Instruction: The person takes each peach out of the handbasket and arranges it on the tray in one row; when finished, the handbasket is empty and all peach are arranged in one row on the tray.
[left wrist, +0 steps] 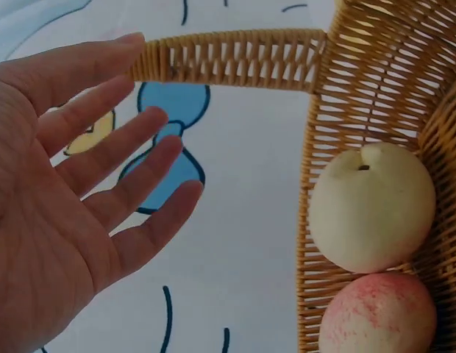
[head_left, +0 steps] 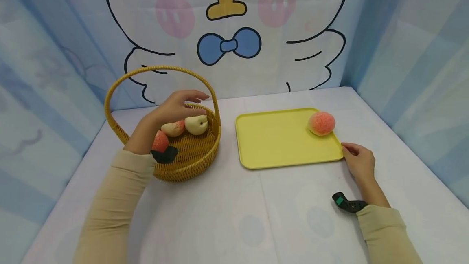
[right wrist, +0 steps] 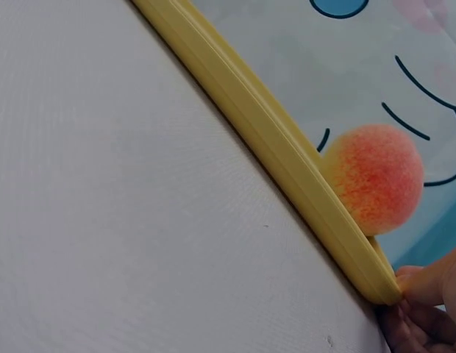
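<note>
My left hand (head_left: 179, 107) is raised over the wicker basket (head_left: 187, 172), under its arched handle. In the left wrist view its fingers are spread and relaxed, and nothing is in the palm. Inside the basket lie a pale peach (left wrist: 371, 209), a pinkish peach (left wrist: 379, 316) beside it, and a redder peach (head_left: 160, 141) by a dark green leaf (head_left: 165, 155), partly hidden by the left forearm. My right hand (head_left: 360, 161) pinches the near right corner of the yellow tray (head_left: 275, 141) between thumb and fingers. An orange-pink peach (head_left: 321, 124) rests at the tray's right end.
A black strap-like object (head_left: 348, 203) with a green patch shows near the right wrist. The white-covered table (head_left: 256, 215) extends in front of basket and tray. Behind stands a curtain (head_left: 234, 74) with a cartoon face; blue-patterned curtains flank both sides.
</note>
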The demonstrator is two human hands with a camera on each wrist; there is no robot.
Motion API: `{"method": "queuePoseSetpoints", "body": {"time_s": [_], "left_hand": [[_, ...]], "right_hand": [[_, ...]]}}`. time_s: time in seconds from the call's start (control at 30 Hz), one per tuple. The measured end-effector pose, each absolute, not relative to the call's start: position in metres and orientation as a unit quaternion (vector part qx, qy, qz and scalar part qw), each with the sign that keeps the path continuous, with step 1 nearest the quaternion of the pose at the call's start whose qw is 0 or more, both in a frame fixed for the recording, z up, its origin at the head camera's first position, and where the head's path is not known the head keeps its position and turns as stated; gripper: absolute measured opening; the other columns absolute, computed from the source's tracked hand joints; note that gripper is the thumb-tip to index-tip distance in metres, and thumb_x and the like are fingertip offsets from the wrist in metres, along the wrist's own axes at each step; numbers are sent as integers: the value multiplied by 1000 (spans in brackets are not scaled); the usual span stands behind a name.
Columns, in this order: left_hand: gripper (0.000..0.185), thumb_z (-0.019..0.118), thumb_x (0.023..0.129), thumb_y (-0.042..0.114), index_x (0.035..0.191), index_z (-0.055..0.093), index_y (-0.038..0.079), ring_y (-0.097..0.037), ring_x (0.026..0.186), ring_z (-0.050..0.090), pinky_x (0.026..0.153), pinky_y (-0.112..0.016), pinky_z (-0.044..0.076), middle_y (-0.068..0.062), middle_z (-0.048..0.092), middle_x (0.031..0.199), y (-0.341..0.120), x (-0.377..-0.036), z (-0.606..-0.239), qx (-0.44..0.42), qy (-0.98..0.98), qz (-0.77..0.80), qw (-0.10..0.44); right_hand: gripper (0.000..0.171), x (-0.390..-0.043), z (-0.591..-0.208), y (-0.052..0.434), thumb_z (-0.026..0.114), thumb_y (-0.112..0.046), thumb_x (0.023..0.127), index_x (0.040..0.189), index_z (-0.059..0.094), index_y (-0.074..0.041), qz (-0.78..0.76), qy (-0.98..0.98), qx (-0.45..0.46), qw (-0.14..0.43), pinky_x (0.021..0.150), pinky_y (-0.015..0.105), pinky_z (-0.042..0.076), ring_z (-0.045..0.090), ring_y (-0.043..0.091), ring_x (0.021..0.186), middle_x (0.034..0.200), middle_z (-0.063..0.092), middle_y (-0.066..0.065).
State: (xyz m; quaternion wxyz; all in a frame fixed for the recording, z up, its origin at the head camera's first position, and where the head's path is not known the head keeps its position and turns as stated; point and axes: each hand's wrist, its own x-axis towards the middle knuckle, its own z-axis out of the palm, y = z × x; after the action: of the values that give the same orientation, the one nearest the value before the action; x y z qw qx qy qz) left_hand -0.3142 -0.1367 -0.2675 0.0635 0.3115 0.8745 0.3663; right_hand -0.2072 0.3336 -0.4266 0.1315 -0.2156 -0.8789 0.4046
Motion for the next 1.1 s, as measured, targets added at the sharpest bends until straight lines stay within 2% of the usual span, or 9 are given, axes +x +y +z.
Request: {"method": "queuePoseSetpoints", "body": {"time_s": [0.17,0.43,0.83,0.93,1.1], "left_hand": [[53,65,87,18,134,45,4,-33,121,41,97,-46,36,-17,44,134,-142,-327,-284,240,891,382,53],[58,65,86,14,137,39,2,-39,123,37,94,-48,38,-22,36,137,-146,-342,-309,158,891,426,30],[55,60,89,17,135,39,-6,-38,124,35,99,-46,33,-26,38,135,-153,-346,-329,96,905,409,62],[50,61,88,13,130,45,-8,-36,121,39,96,-44,37,-25,42,132,-150,-346,-331,92,897,425,81],[43,65,85,6,123,52,-9,-32,110,46,84,-36,46,-23,47,125,-145,-348,-339,102,870,471,108]], "right_hand": [[34,-208,-424,334,47,-15,95,120,57,4,402,-880,-216,132,62,10,36,48,20,93,113,56,21],[34,-207,-424,334,47,-15,95,120,57,4,406,-877,-220,133,60,10,36,48,18,90,112,56,20],[32,-207,-422,329,48,-14,94,118,59,5,404,-879,-214,137,58,10,36,48,16,87,109,58,20],[33,-207,-422,329,47,-14,94,118,58,5,405,-878,-213,136,57,9,36,49,16,86,108,58,20],[33,-206,-422,330,47,-13,94,119,57,6,406,-879,-213,130,56,9,36,49,17,87,109,57,21]]}}
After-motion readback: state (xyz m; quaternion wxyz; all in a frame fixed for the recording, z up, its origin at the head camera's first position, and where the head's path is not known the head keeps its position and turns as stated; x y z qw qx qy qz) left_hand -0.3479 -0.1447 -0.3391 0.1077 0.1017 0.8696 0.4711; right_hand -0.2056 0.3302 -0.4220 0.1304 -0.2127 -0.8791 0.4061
